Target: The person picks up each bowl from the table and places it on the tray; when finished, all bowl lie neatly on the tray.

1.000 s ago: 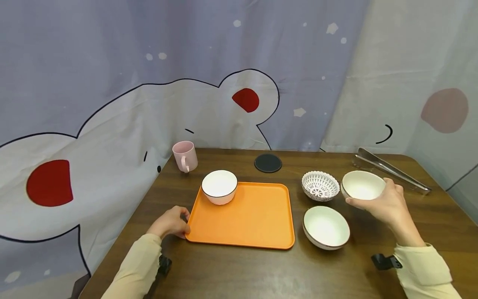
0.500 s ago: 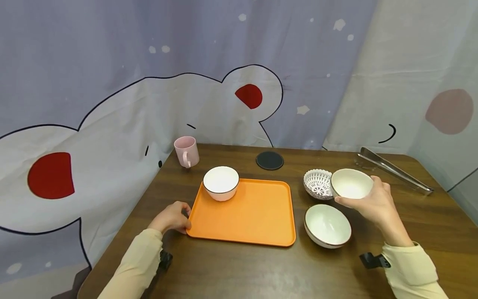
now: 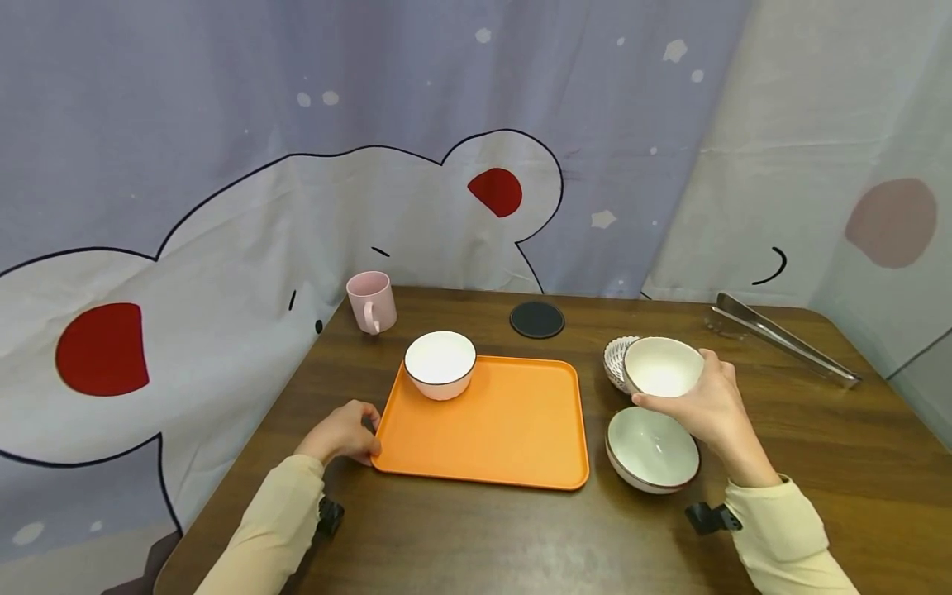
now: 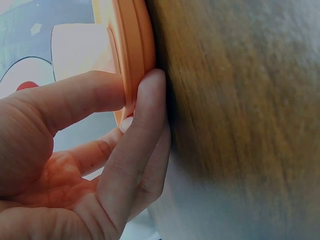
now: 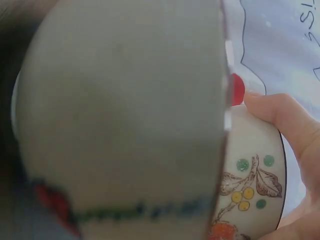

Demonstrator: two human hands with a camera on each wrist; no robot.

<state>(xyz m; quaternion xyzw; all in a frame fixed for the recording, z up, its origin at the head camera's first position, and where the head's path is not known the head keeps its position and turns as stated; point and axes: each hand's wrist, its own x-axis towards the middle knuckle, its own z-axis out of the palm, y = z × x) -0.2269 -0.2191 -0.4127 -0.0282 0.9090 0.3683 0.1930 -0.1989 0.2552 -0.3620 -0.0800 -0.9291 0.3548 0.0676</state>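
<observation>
My left hand (image 3: 345, 432) pinches the front left corner of an orange tray (image 3: 491, 430). In the left wrist view the thumb lies on the rim and fingers reach under it. A white bowl with a dark rim (image 3: 440, 364) stands on the tray's back left corner. My right hand (image 3: 706, 405) grips a cream bowl (image 3: 662, 372), raised above the table. The right wrist view shows a leaf-and-berry pattern on this cream bowl (image 5: 255, 185). Below it sits a pale green bowl (image 3: 653, 450), and partly hidden behind it is a small patterned bowl (image 3: 616, 364).
A pink mug (image 3: 372, 304) stands at the back left of the wooden table (image 3: 476, 537). At the back middle lies a black round coaster (image 3: 537, 320). Metal tongs (image 3: 788, 339) lie at the back right. A printed curtain (image 3: 416, 99) hangs behind the table.
My right hand has carried the cream bowl to the left, in front of the small patterned bowl and over the pale green bowl's far edge. The left hand stays on the tray.
</observation>
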